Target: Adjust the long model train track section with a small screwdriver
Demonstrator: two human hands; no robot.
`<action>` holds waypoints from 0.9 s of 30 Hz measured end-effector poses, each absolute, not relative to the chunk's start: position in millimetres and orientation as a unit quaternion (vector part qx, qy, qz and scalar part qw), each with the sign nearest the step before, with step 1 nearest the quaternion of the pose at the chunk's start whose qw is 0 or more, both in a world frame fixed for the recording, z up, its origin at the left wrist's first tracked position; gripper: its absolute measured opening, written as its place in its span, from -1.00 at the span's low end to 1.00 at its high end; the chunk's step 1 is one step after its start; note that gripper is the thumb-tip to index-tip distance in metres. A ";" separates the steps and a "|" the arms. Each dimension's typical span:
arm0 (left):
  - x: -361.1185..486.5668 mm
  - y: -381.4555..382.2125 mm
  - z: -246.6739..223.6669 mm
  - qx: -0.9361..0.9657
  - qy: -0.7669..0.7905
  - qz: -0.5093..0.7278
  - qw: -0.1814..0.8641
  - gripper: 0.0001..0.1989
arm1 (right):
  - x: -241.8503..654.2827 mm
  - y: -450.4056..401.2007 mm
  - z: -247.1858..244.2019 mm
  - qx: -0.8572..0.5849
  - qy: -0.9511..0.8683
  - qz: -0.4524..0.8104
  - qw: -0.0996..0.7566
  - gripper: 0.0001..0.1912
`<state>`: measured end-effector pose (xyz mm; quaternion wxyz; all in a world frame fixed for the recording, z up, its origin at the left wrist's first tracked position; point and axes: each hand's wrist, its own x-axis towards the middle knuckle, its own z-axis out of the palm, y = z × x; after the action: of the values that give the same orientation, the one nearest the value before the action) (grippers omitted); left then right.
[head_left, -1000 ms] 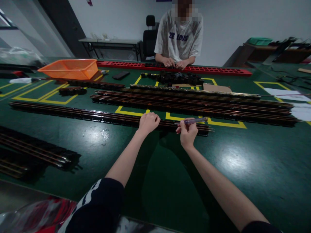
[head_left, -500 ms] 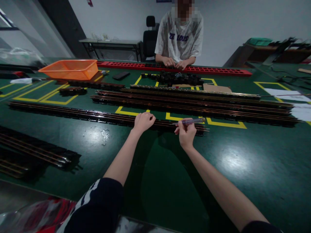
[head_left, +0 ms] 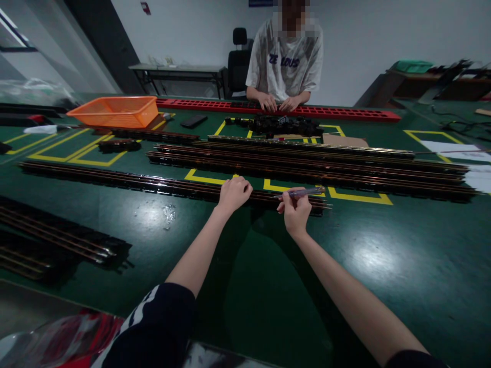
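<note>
A long black strip with copper-coloured rods lies across the green table in front of me. My left hand is closed over this strip, right of its middle; its fingertips are hidden, so whatever they grip cannot be made out. Near the strip's right end, my right hand holds what looks like a small screwdriver with a clear purplish handle. Its thin tip points left, just above the rods, in the gap between my hands. Whether the tip touches the strip is unclear.
Beyond lie several similar strips, an orange basket, a phone-like black slab and a heap of black parts. More strips sit at near left. Across the table, another person's hands are at a red slotted rail.
My left hand has slid slightly right along the strip, closer to my right hand. The right hand with the screwdriver has barely moved. The view has shifted a little.
</note>
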<state>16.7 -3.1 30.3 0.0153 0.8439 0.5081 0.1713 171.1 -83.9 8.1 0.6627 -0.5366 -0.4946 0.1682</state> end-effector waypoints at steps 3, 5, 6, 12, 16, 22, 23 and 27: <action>25.9 -8.1 30.8 0.854 0.494 0.163 0.013 -0.63 | 170.3 -84.2 8.6 -0.539 -0.487 0.172 0.665 -0.86; 29.1 -9.7 30.1 0.852 0.498 0.160 0.008 -0.60 | 170.1 -84.4 8.8 -0.540 -0.482 0.173 0.668 -0.86; 29.7 -9.8 29.4 0.851 0.500 0.162 0.008 -0.59 | 170.1 -84.6 8.8 -0.540 -0.483 0.173 0.667 -0.86; 27.1 -6.4 25.7 0.845 0.507 0.169 0.008 -0.59 | 171.9 -85.7 8.5 -0.540 -0.490 0.164 0.664 -0.86; 24.8 -5.7 27.7 0.847 0.508 0.159 0.007 -0.60 | 172.5 -86.3 8.1 -0.537 -0.492 0.161 0.666 -0.86; 18.4 -4.1 30.2 0.838 0.521 0.159 0.017 -0.61 | 172.4 -86.6 8.0 -0.537 -0.489 0.149 0.670 -0.86; 17.4 -3.7 30.3 0.838 0.522 0.158 0.018 -0.61 | 172.3 -86.7 8.3 -0.539 -0.487 0.145 0.672 -0.86; 15.4 -2.7 29.9 0.838 0.523 0.153 0.010 -0.60 | 171.6 -87.2 9.8 -0.544 -0.473 0.130 0.681 -0.87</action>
<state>15.4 -2.7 29.9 0.0096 0.8385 0.5229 0.1530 171.6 -87.2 9.8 0.6811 -0.5439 -0.4727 0.1299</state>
